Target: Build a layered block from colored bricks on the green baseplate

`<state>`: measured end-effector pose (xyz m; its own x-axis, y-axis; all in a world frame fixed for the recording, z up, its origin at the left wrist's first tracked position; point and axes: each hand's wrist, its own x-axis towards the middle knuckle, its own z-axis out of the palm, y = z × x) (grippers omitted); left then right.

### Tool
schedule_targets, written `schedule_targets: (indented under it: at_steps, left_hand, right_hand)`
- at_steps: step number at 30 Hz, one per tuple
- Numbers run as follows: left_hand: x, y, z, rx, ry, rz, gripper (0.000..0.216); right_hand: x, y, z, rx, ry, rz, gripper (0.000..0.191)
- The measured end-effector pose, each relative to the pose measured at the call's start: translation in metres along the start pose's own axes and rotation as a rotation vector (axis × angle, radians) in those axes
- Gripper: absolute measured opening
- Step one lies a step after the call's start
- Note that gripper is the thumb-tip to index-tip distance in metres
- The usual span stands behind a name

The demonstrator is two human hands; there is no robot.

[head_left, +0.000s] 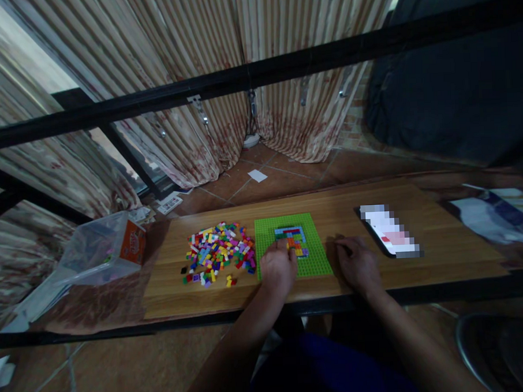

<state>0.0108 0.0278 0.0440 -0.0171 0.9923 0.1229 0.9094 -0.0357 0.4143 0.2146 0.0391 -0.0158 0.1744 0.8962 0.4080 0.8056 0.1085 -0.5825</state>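
On the wooden board lies a green studded baseplate [318,257]. Near its middle stands a low structure of toy bricks [297,240] in light blue, orange, red and other colours. My left hand [277,267] is over the plate's left part, its fingers closed at the structure's near left side. Any brick between those fingertips is hidden. Just right of the plate, my right hand [359,265] rests on the board with its fingers curled in, and nothing shows in it. A spread pile of loose toy bricks [220,247] in many colours lies left of the plate.
A phone [388,231] with a blurred screen lies at the right. Left of the board stands a clear plastic bin [101,249] with an orange label. Beyond the wooden board [162,295], a dark metal rail [282,68] crosses before striped curtains [203,42].
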Motion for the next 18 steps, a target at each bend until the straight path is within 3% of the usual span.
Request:
schedule_targets:
  at_steps: [18]
  left_hand:
    - [0.0029, 0.0083, -0.0021, 0.165, -0.083, 0.008, 0.021]
  right_hand:
    - [-0.0003, 0.003, 0.0013, -0.008, -0.014, -0.009, 0.03]
